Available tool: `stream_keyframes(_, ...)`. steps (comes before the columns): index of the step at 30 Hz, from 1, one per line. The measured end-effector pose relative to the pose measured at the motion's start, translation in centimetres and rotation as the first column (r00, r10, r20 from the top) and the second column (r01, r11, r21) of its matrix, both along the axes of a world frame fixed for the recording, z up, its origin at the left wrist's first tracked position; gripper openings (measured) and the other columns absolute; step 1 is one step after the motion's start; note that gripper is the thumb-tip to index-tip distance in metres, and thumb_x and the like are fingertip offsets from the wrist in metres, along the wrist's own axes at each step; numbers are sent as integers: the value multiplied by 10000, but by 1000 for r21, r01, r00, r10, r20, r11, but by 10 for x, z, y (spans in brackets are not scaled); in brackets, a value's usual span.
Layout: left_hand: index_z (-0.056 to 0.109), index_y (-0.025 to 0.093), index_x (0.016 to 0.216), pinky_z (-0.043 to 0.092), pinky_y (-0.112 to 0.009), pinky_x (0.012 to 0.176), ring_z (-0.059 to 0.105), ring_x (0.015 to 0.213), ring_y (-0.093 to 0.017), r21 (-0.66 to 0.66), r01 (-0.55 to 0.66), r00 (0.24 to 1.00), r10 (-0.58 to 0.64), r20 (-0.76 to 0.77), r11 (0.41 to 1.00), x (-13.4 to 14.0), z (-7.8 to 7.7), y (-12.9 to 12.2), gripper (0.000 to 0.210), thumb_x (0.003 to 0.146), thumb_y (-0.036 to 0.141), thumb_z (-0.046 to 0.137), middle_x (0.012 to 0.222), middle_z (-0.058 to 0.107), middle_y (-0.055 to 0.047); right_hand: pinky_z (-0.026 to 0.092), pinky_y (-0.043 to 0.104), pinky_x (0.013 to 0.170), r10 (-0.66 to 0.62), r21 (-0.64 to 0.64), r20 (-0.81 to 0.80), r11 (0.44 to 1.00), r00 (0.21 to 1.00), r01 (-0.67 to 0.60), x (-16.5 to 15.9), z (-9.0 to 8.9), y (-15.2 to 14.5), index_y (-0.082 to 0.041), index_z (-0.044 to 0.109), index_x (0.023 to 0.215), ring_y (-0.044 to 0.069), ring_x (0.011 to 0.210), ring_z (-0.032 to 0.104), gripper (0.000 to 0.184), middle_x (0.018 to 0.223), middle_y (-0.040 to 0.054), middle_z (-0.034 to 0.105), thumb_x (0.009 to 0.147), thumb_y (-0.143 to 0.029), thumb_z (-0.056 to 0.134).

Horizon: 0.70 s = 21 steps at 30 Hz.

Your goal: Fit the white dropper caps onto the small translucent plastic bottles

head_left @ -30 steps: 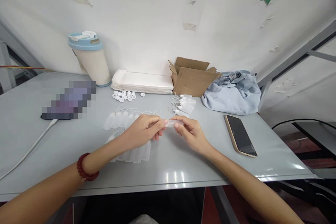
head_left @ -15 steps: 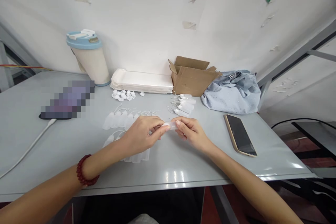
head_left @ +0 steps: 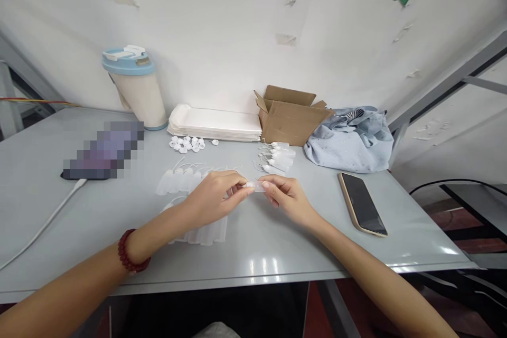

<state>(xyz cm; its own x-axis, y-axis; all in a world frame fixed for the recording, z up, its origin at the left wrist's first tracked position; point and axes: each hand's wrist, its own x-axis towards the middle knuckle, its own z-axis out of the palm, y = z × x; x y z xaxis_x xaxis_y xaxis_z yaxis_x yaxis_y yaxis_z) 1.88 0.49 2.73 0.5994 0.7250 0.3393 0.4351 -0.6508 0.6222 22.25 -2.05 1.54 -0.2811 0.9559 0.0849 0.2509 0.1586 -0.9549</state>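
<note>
Grey table [head_left: 59, 211] fills most of what I see, pushed against a white wall [head_left: 237, 21] patched with tape. On it, from big to small: a crumpled blue cloth [head_left: 350, 140] at the far right, an open cardboard box [head_left: 291, 116] just left of it, a flat stack of white sheets [head_left: 216, 124] beside the box, and a cream tumbler [head_left: 138, 90] with a blue lid at the far left. A dark phone [head_left: 362, 203] lies face up to the right of my hands, and a white cable [head_left: 43, 224] runs off to the left edge. Two rows of clear tubes [head_left: 180, 179] lie under and beyond my left forearm, a few capped tubes [head_left: 279, 156] sit near the box, and loose white caps [head_left: 188, 143] are scattered in front of the sheets. My left hand [head_left: 214, 198] and right hand [head_left: 287, 198] meet above the table's middle, both pinching a small clear tube [head_left: 256, 186] between their fingertips, one at each end, held level just above the surface. A red bead bracelet [head_left: 129, 253] sits on my left wrist.
</note>
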Motion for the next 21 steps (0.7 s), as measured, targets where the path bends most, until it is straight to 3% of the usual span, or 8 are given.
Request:
stream_keyframes(5, 656, 184, 804, 419, -239, 603, 578, 679, -138, -66, -143, 986, 136, -99, 988, -9, 4, 11, 238, 892, 322, 483, 768, 665, -1, 362, 229, 511, -149, 135, 86, 981, 985, 137, 6, -4, 7, -141, 669, 968, 100, 534, 460, 356, 600, -17, 514, 876, -449, 516)
stream_keyframes(8, 655, 174, 860, 457, -295, 682, 597, 783, -186, 4, -243, 947, 238, -215, 970, -18, 2, 20, 248, 889, 313, 451, 875, 673, -36, 430, 248, 573, -241, 294, 199, 939, 950, 176, 14, -8, 15, -148, 665, 995, 139, 651, 568, 332, 758, 42, 648, 896, -418, 499)
stream_keyframes(10, 649, 145, 940, 467, -351, 768, 585, 914, -236, 109, -291, 905, 311, -290, 950, -23, -2, 27, 278, 890, 293, 419, 966, 658, -78, 465, 277, 617, -312, 448, 278, 879, 908, 165, 21, -11, 22, -152, 663, 1000, 165, 715, 600, 314, 892, 82, 684, 908, -397, 489)
stream_keyframes(13, 623, 107, 1070, 460, -402, 845, 529, 1052, -285, 215, -324, 847, 383, -367, 921, -31, -5, 36, 338, 890, 267, 386, 1053, 631, -119, 494, 345, 694, -434, 672, 363, 735, 824, 91, 33, -15, 33, -155, 654, 1031, 209, 765, 606, 305, 925, 120, 683, 910, -383, 492)
stream_keyframes(16, 604, 96, 1135, 460, -415, 864, 498, 1087, -303, 269, -344, 802, 430, -414, 900, -37, -8, 43, 368, 884, 236, 374, 1108, 615, -136, 493, 405, 779, -530, 767, 396, 640, 750, 47, 45, -18, 43, -170, 649, 1062, 250, 872, 603, 285, 947, 126, 676, 919, -350, 481)
stream_keyframes(21, 636, 90, 1107, 437, -450, 899, 469, 1122, -355, 332, -332, 706, 466, -533, 883, -43, -11, 49, 356, 858, 187, 401, 1208, 559, -195, 495, 438, 786, -533, 754, 447, 656, 718, 17, 59, -24, 55, -173, 654, 1088, 259, 878, 604, 280, 983, 117, 679, 914, -302, 477)
